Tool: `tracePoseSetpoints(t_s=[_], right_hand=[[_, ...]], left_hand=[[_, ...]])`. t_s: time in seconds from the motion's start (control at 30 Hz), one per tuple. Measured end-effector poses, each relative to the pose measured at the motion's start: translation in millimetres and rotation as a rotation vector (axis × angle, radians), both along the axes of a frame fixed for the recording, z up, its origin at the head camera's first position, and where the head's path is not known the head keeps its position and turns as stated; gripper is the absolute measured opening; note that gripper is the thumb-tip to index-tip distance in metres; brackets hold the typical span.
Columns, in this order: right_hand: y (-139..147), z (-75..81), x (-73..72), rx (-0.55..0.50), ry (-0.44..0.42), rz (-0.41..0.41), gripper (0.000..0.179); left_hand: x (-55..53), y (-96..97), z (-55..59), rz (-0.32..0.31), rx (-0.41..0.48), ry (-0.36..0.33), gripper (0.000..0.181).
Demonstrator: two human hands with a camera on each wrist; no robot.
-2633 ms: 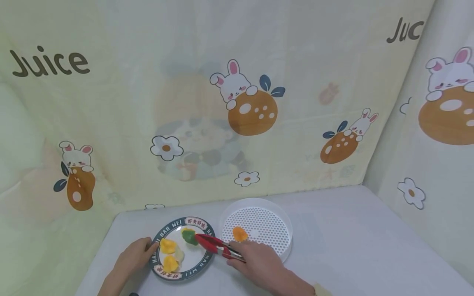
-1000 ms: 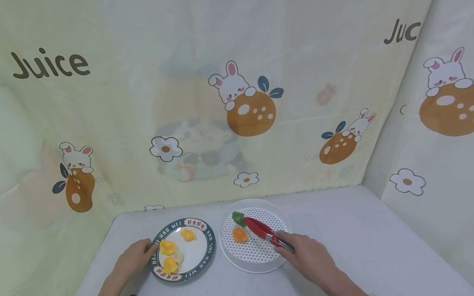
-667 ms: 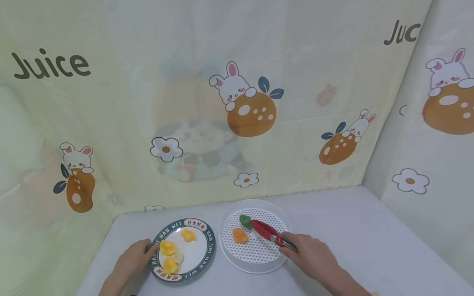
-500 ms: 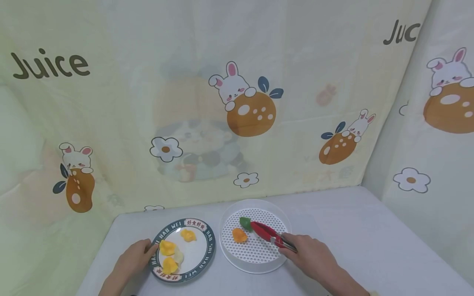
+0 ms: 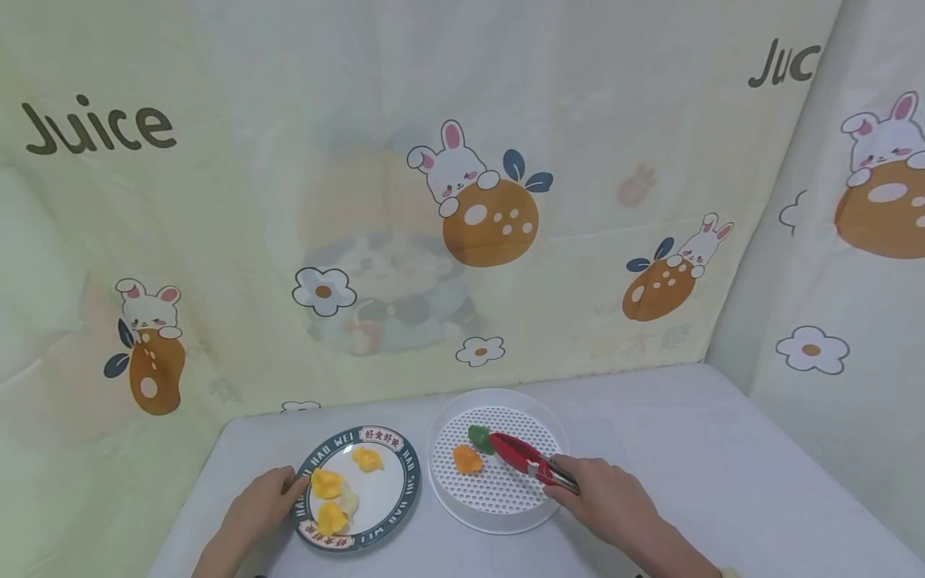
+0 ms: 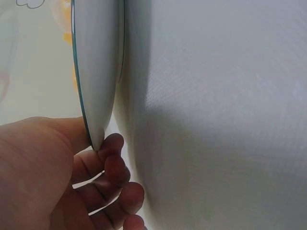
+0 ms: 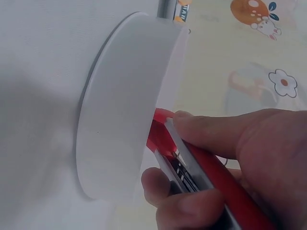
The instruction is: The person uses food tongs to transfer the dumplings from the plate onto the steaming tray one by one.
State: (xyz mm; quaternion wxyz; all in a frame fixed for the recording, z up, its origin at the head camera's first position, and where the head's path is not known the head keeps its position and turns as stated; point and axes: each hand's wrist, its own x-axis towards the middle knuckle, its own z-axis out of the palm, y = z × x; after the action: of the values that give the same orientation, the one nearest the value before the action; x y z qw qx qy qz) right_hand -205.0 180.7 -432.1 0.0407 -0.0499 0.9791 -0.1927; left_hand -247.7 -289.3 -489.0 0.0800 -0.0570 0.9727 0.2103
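Observation:
My left hand (image 5: 262, 504) pinches the near-left rim of a white plate (image 5: 386, 498) with a green lettered border; in the left wrist view, the thumb lies over the rim and the fingers under it. Yellow dumplings (image 5: 331, 518) and a pale one (image 5: 348, 499) lie on the plate. With my right hand (image 5: 609, 499) I grip red tongs (image 5: 516, 453), whose tips reach into a round white steamer tray (image 5: 506, 522) with a perforated bottom. A green dumpling (image 5: 480, 438) is at the tongs' tips, beside an orange dumpling (image 5: 467, 460). Whether the tongs still clasp the green one, I cannot tell.
Both dishes stand side by side on a table with a white cloth (image 5: 665, 449). A printed curtain (image 5: 390, 201) with rabbits and fruit hangs behind the table, and another printed sheet (image 5: 831, 305) hangs along the right side.
The tongs carried the green dumpling from the plate rightward into the steamer tray, then lowered it beside the orange one. During the last half second almost nothing moved. My left hand stayed on the plate.

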Motion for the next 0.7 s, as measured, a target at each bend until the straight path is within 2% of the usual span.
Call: tracePoseSetpoints(t_s=[0.23, 0.7], right_hand=[[2, 4.0, -2.1, 0.014, 0.056, 0.000, 0.059], [-12, 21.7, -0.4, -0.016, 0.017, -0.046, 0.092]], left_hand=[[-0.1, 0.3, -0.8, 0.006, 0.003, -0.003, 0.031], [-1.6, -0.6, -3.9, 0.006, 0.015, -0.005, 0.031]])
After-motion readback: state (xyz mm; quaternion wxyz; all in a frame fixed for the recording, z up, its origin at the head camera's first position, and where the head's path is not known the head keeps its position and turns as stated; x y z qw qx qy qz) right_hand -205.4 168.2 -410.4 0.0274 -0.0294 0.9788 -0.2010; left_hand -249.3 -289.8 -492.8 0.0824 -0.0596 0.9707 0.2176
